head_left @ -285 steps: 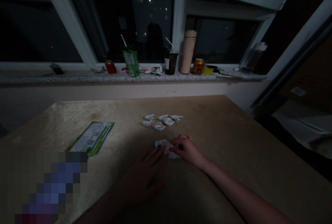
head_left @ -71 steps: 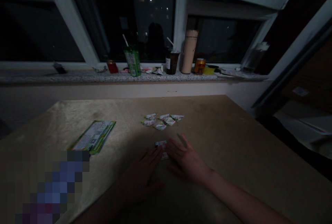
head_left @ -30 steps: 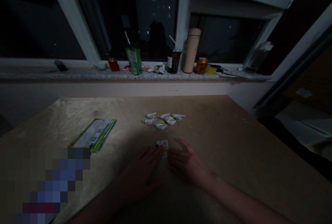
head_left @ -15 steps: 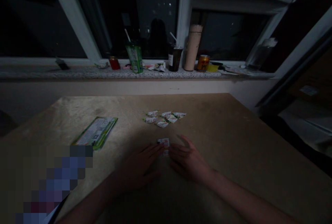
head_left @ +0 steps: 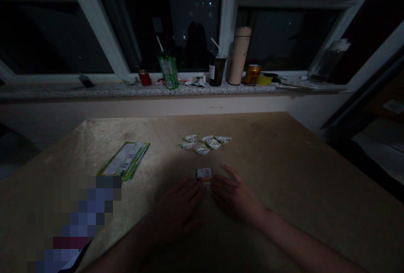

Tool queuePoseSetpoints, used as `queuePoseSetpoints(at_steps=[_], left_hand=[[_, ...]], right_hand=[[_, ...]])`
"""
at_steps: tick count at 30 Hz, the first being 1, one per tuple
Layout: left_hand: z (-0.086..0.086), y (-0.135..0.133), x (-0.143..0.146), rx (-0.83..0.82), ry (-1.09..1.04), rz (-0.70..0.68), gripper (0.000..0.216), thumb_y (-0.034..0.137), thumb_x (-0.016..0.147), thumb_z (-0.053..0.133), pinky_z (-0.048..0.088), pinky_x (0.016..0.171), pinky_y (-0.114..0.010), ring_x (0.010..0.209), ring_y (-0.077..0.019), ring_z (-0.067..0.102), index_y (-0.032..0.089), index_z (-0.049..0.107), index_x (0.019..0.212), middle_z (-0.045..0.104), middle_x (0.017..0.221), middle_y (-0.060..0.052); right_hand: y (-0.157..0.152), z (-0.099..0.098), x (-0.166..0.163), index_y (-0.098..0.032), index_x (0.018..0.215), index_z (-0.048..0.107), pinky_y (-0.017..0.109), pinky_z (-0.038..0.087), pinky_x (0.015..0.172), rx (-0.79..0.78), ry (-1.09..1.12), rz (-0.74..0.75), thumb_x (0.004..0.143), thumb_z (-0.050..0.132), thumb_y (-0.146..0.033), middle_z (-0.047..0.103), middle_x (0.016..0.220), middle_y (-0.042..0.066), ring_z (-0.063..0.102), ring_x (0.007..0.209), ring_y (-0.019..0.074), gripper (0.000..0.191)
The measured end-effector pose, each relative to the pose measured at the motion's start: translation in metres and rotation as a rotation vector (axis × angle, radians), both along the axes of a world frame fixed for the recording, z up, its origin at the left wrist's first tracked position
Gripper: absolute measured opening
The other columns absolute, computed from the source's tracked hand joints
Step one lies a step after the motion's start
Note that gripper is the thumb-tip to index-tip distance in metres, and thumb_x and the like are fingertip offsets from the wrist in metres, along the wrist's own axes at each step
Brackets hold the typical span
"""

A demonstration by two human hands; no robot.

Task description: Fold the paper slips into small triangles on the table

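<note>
A small folded printed paper [head_left: 204, 175] lies flat on the brown table [head_left: 284, 167]. My left hand [head_left: 178, 207] lies flat just below and left of it, fingers stretched out, fingertips touching its lower edge. My right hand [head_left: 235, 195] rests flat to its right, fingers spread, fingertips at the paper's side. Beyond the hands sits a cluster of several small folded paper pieces [head_left: 205, 143].
A green printed leaflet stack [head_left: 125, 160] lies at the table's left. The stone windowsill [head_left: 94, 91] holds a green cup with straw [head_left: 168, 70], a dark cup [head_left: 216, 70], a tall beige flask [head_left: 239, 56], an orange can [head_left: 253, 74] and a red jar [head_left: 145, 78]. A blurred patch covers the lower left.
The paper under my hands has gone from a wider sheet to a small folded square. Both hands now lie flat beside it; the view has drifted slightly.
</note>
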State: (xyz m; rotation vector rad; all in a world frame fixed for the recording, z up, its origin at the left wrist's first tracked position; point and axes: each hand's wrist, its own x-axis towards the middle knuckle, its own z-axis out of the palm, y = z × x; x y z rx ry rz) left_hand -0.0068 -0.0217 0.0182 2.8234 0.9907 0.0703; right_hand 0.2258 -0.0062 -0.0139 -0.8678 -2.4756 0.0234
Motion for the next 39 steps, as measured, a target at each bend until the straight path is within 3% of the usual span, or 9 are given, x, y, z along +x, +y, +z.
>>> queuePoseSetpoints(at_steps=[4,8,12,15,19,24,29,39], left_hand=[[-0.005,-0.003,0.003,-0.051,-0.073,0.008,0.070,0.046,0.089,0.049,0.021,0.112,-0.042,0.138,-0.0267,0.020,0.017,0.021,0.146,0.018,0.153,-0.009],[-0.007,-0.003,0.002,-0.127,-0.102,0.003,0.080,0.049,0.086,0.053,0.020,0.112,-0.043,0.139,-0.0275,0.018,0.018,0.013,0.148,0.013,0.154,-0.009],[-0.006,-0.002,0.001,-0.145,-0.072,0.012,0.089,0.055,0.081,0.056,0.021,0.112,-0.044,0.138,-0.0284,0.021,0.015,0.014,0.148,0.017,0.153,-0.012],[-0.006,-0.002,0.002,-0.142,-0.058,0.019,0.087,0.056,0.081,0.055,0.021,0.112,-0.044,0.138,-0.0287,0.022,0.015,0.016,0.147,0.018,0.152,-0.013],[-0.008,-0.003,0.005,-0.138,-0.071,0.034,0.087,0.056,0.080,0.055,0.022,0.111,-0.045,0.137,-0.0302,0.023,0.013,0.020,0.146,0.019,0.152,-0.014],[-0.011,-0.004,0.005,-0.120,-0.095,0.029,0.082,0.052,0.083,0.054,0.023,0.111,-0.044,0.137,-0.0284,0.023,0.014,0.020,0.146,0.024,0.151,-0.014],[-0.012,-0.004,0.004,-0.102,-0.094,0.024,0.082,0.052,0.082,0.055,0.022,0.112,-0.044,0.137,-0.0281,0.023,0.017,0.020,0.147,0.022,0.152,-0.011],[-0.011,-0.004,0.005,-0.114,-0.110,0.019,0.079,0.053,0.084,0.054,0.022,0.112,-0.044,0.138,-0.0281,0.022,0.019,0.020,0.147,0.019,0.153,-0.009]], right_hand=[[0.002,0.001,0.000,-0.021,0.101,0.064,0.044,0.018,0.115,-0.024,0.013,0.004,0.090,0.047,-0.017,0.070,0.103,0.003,0.060,0.105,0.0154,0.021],[0.003,0.002,0.002,-0.022,0.103,0.064,0.044,0.019,0.115,-0.047,0.046,0.006,0.090,0.047,-0.019,0.069,0.109,0.002,0.058,0.110,0.0158,0.022],[0.003,0.004,0.003,-0.019,0.123,0.055,0.047,0.021,0.114,-0.067,0.006,-0.042,0.092,0.047,-0.027,0.058,0.128,0.007,0.046,0.125,0.0200,0.033],[0.004,0.006,0.003,-0.016,0.131,0.047,0.051,0.014,0.115,-0.121,-0.037,-0.070,0.090,0.049,-0.037,0.051,0.135,0.010,0.040,0.130,0.0229,0.046],[0.009,0.009,-0.001,-0.016,0.128,0.051,0.050,0.007,0.116,-0.148,-0.050,-0.048,0.088,0.051,-0.042,0.057,0.129,0.010,0.046,0.125,0.0221,0.047],[0.013,0.008,-0.009,-0.015,0.117,0.060,0.046,0.013,0.116,-0.097,-0.052,-0.093,0.090,0.050,-0.040,0.063,0.120,0.010,0.050,0.121,0.0221,0.038],[0.011,0.008,-0.008,-0.013,0.127,0.051,0.047,0.013,0.116,-0.120,-0.025,-0.116,0.089,0.050,-0.042,0.055,0.131,0.011,0.040,0.130,0.0224,0.048],[0.018,0.013,-0.008,-0.011,0.122,0.055,0.051,0.007,0.115,-0.051,-0.117,-0.079,0.090,0.047,-0.047,0.060,0.123,0.014,0.047,0.123,0.0241,0.049]])
